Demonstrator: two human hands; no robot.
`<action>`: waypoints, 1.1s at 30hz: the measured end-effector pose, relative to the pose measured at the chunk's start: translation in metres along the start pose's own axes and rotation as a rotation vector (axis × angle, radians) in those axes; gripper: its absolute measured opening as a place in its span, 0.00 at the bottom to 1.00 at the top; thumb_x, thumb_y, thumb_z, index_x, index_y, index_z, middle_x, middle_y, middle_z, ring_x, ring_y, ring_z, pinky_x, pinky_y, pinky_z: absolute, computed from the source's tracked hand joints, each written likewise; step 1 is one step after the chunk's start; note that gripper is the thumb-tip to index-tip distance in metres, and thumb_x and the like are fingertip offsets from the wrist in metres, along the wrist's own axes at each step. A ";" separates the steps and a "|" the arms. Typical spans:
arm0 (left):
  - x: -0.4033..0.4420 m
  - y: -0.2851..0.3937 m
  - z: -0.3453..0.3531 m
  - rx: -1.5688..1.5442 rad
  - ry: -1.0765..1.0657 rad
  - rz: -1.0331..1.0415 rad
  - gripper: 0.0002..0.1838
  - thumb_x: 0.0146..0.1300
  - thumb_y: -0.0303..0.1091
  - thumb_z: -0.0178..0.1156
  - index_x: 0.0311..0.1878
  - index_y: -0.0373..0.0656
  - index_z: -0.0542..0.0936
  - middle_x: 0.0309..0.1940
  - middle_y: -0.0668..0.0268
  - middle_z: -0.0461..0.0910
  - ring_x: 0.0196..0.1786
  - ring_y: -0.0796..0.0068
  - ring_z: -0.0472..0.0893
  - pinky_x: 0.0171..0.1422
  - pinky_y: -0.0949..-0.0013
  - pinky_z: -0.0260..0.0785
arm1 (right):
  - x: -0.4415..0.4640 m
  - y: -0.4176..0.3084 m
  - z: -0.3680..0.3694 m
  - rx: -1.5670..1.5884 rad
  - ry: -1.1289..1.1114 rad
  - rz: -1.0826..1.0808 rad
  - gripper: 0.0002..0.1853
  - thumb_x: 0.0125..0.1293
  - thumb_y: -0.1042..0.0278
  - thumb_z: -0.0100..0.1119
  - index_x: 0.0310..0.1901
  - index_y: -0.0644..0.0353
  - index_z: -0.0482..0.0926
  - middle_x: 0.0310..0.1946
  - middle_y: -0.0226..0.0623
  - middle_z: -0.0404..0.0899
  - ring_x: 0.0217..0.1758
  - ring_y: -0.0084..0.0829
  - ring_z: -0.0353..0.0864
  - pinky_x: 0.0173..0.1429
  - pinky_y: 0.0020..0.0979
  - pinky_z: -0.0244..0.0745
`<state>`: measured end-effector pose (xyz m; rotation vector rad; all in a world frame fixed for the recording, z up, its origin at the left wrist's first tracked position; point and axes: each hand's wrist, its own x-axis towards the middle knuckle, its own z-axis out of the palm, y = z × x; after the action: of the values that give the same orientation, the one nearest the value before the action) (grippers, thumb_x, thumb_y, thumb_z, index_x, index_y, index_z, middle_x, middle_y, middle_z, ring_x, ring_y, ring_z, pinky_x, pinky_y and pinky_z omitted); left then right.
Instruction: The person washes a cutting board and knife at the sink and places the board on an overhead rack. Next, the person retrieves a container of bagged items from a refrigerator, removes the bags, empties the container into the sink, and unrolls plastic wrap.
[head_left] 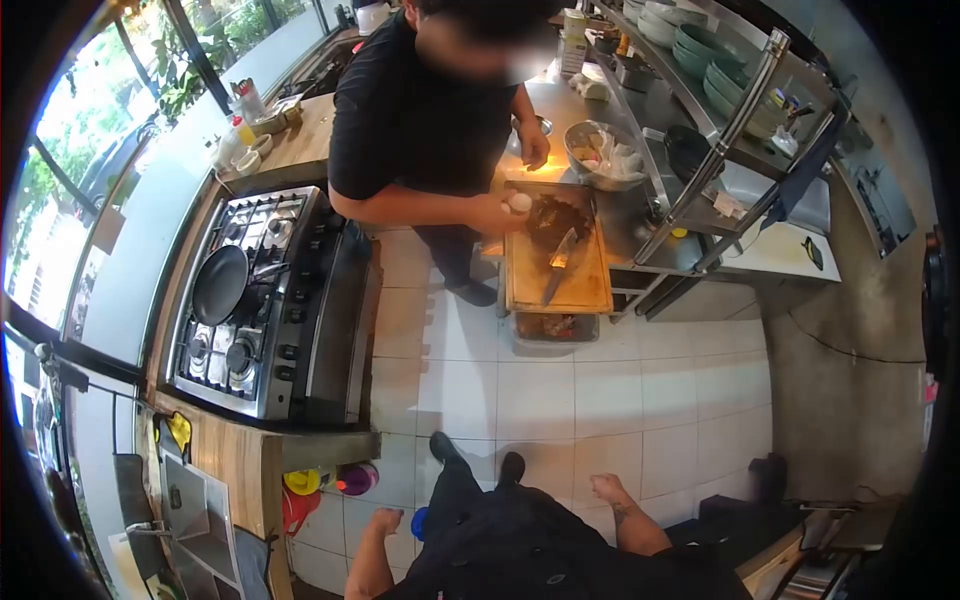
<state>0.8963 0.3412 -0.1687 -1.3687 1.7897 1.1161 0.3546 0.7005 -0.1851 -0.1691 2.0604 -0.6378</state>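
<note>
On the white tiled floor [535, 395], stands with both arms lowered — open room straight ahead, bounded on one side by the front edge of the stove [265, 395], on the far side by a cutting board [590, 290] at the near end of the steel worktop [628, 230].

Carries left hand [385, 520] low, out from the end of the wooden worktop [225, 450], with fingers curled narrow; cannot tell whether around anything. Has a blue object [419, 523] just beside that hand, by the left hip, bright and plain, partly covered by dark clothing. Holds right hand [607, 488] out over bare tiles, also curled narrow; cannot tell about any hold there either. Near the wooden worktop's end, has a purple container [357, 478] on the floor, tight against the walking space.

Faces a co-worker [420, 120] in black, with something small and pale in one hand above the board's left edge. Sees a knife [559, 265] on the board, handle toward the near edge — beside dark brown chopped food [555, 220]. Cannot read the small lettering on the package [571, 57] farther back.
</note>
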 end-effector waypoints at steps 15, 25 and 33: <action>-0.033 0.021 0.003 -0.368 0.101 -0.205 0.21 0.66 0.45 0.58 0.52 0.38 0.85 0.47 0.48 0.85 0.45 0.54 0.87 0.44 0.59 0.84 | -0.033 -0.052 0.043 0.060 -0.120 -0.034 0.20 0.66 0.54 0.58 0.26 0.64 0.80 0.19 0.34 0.77 0.22 0.30 0.77 0.29 0.35 0.72; -0.020 -0.013 0.021 0.143 0.085 0.222 0.18 0.70 0.41 0.53 0.53 0.42 0.84 0.45 0.50 0.85 0.40 0.54 0.87 0.50 0.55 0.81 | -0.014 -0.051 0.053 0.035 -0.052 -0.148 0.22 0.65 0.51 0.62 0.46 0.66 0.86 0.29 0.41 0.85 0.29 0.34 0.84 0.36 0.35 0.79; -0.007 0.015 0.006 -0.011 0.041 0.042 0.19 0.68 0.45 0.55 0.50 0.40 0.84 0.38 0.48 0.85 0.37 0.56 0.88 0.45 0.57 0.78 | -0.021 0.021 0.051 0.140 -0.107 -0.153 0.22 0.63 0.51 0.60 0.32 0.66 0.86 0.22 0.44 0.83 0.24 0.40 0.83 0.33 0.39 0.78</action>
<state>0.8834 0.3517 -0.1614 -1.3758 1.8519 1.1288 0.4109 0.7072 -0.2012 -0.2755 1.9051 -0.8462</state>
